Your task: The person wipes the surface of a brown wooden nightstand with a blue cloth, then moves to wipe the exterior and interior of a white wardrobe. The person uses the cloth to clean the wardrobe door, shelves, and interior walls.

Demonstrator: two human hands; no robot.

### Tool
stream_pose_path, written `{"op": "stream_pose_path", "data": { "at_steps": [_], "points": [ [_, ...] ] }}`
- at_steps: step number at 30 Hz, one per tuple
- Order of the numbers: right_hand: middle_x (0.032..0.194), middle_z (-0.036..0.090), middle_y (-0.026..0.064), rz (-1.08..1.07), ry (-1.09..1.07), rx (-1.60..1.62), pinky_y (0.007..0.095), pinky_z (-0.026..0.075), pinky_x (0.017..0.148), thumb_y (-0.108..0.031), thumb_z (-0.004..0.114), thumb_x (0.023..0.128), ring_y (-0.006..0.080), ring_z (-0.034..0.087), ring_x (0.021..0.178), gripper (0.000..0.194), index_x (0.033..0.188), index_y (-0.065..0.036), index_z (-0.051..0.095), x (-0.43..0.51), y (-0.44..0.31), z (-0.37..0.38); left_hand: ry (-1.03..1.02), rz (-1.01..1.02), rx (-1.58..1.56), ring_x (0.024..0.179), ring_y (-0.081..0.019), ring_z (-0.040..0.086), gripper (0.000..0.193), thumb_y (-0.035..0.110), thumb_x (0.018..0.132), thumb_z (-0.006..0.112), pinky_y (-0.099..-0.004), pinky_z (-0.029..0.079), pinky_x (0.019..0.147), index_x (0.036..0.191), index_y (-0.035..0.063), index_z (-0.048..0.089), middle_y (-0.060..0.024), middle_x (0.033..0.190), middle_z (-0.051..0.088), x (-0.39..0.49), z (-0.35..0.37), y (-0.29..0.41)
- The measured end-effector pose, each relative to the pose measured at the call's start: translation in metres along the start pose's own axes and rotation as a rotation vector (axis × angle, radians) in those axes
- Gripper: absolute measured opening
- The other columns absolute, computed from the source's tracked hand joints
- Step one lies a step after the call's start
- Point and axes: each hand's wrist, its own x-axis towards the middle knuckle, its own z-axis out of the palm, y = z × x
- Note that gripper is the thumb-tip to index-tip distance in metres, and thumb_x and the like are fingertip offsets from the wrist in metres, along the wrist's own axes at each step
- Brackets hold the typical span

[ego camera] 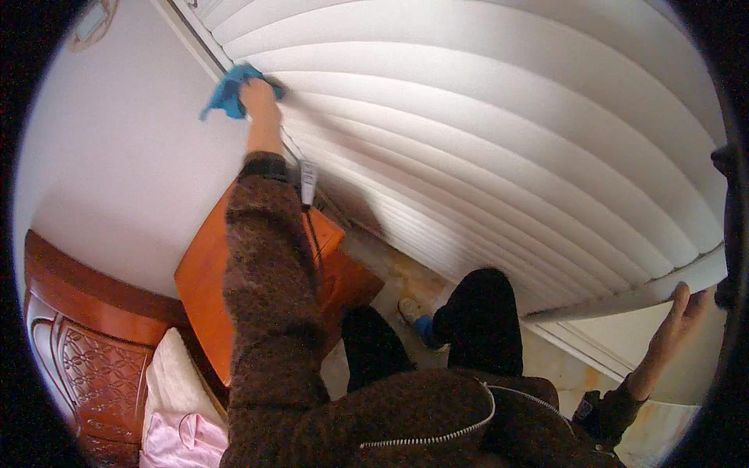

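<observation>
My left hand (260,99) is closed on a blue cloth (231,90), pressed near the track at the left edge of a white slatted folding door or shutter panel (445,117). The cloth's loose end hangs off to the left, over the pale wall. My right hand (679,324) is raised at the far right, fingers apart, beside the panel's white bottom rail (632,299); whether the fingertips touch the rail cannot be told. Below my left wrist, a white tag-like item or plug (308,182) shows with a dark cord running down from it.
An orange-brown wooden cabinet (205,269) stands under my left arm. At the lower left are a carved wooden headboard (105,368), a cream pillow (175,380) and pink fabric (184,441). A shoe (411,313) shows on the tiled floor near my knees.
</observation>
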Motion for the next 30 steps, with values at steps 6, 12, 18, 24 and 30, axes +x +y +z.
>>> {"op": "stream_pose_path", "data": {
  "at_steps": [6, 12, 18, 24, 30],
  "points": [
    [0.124, 0.055, 0.0132, 0.018, -0.012, 0.095, 0.0309, 0.042, 0.092, -0.014, 0.056, 0.095, 0.0193, 0.052, 0.107, 0.046, 0.135, 0.003, 0.042, 0.007, -0.004, 0.011, -0.063, -0.186, -0.142, 0.112, -0.0437, 0.050, 0.041, 0.023, 0.099, 0.038, -0.0446, 0.037, 0.097, 0.112, -0.0139, 0.051, -0.0331, 0.121, 0.052, -0.189, -0.001, 0.084],
    [0.105, 0.060, 0.0087, -0.095, -0.032, 0.137, 0.0266, 0.049, 0.073, -0.019, 0.068, 0.089, 0.0128, 0.057, 0.086, 0.044, 0.123, 0.001, 0.049, -0.005, -0.064, 0.044, -0.283, 0.073, -0.514, 0.103, -0.0377, 0.051, 0.035, 0.017, 0.098, 0.044, -0.0432, 0.037, 0.096, 0.114, -0.0126, 0.053, -0.0254, 0.115, 0.055, -0.347, -0.070, 0.220],
    [0.114, 0.060, 0.0116, -0.027, 0.032, 0.188, 0.0339, 0.049, 0.089, -0.023, 0.072, 0.085, 0.0200, 0.058, 0.105, 0.045, 0.120, -0.001, 0.054, -0.023, -0.061, 0.039, -0.666, 0.609, -0.929, 0.117, -0.0372, 0.050, 0.036, 0.013, 0.081, 0.062, -0.0512, 0.034, 0.104, 0.117, 0.0080, 0.061, -0.0165, 0.122, 0.055, -0.428, -0.084, 0.341],
    [0.130, 0.054, 0.0156, -0.377, 0.105, -0.093, 0.0424, 0.033, 0.108, -0.021, 0.062, 0.087, 0.0313, 0.047, 0.125, 0.045, 0.129, -0.009, 0.055, -0.027, -0.031, 0.041, -0.374, 1.008, -0.508, 0.122, -0.0375, 0.048, 0.039, 0.016, 0.078, 0.066, -0.0588, 0.031, 0.106, 0.116, 0.0159, 0.062, -0.0136, 0.127, 0.053, -0.430, -0.077, 0.427],
    [0.138, 0.040, 0.0262, -0.344, 0.154, -0.046, 0.0422, 0.034, 0.106, -0.021, 0.071, 0.082, 0.0395, 0.041, 0.126, 0.077, 0.141, 0.006, 0.030, -0.012, -0.047, 0.067, -0.562, 1.154, -0.242, 0.123, -0.0364, 0.048, 0.045, 0.018, 0.080, 0.065, -0.0515, 0.029, 0.110, 0.125, 0.0161, 0.058, -0.0121, 0.130, 0.054, -0.437, -0.066, 0.331]
  ]
}}
